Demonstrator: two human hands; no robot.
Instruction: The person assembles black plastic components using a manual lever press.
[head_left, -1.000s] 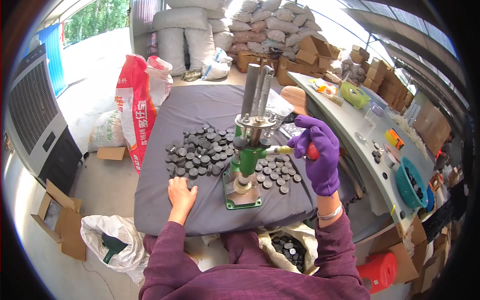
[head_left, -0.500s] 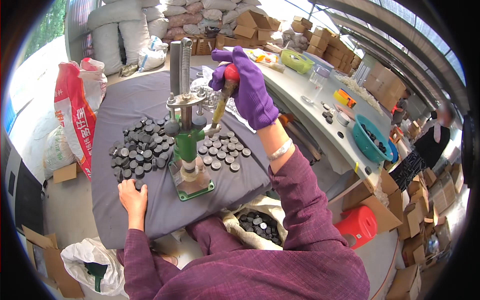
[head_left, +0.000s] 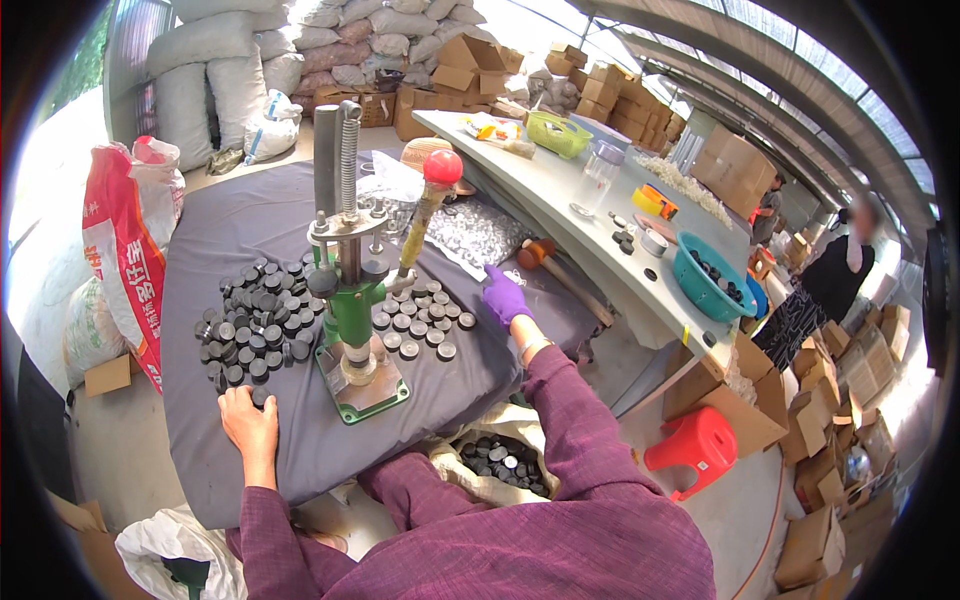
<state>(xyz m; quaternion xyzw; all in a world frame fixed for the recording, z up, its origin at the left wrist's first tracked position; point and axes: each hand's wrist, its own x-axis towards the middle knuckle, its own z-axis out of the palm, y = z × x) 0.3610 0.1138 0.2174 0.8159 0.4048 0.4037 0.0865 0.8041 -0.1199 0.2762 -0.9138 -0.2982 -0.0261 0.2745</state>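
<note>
Disc [head_left: 261, 397], black and round, in the left hand [head_left: 248, 425]

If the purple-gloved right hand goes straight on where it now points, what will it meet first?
Most likely the bag of small silvery pieces on the table, just ahead of the right hand; depth is unclear, so it might pass above.

One upright green metal lever press [head_left: 349, 320] is counted, with one round red knob [head_left: 443, 167]. Two hands are seen: one bare left hand [head_left: 250, 425], one purple-gloved right hand [head_left: 506, 298]. Round black discs [head_left: 273, 335] are numbered in dozens. One red plastic stool [head_left: 700, 438] and one round teal plastic basin [head_left: 700, 292] are counted.
</note>
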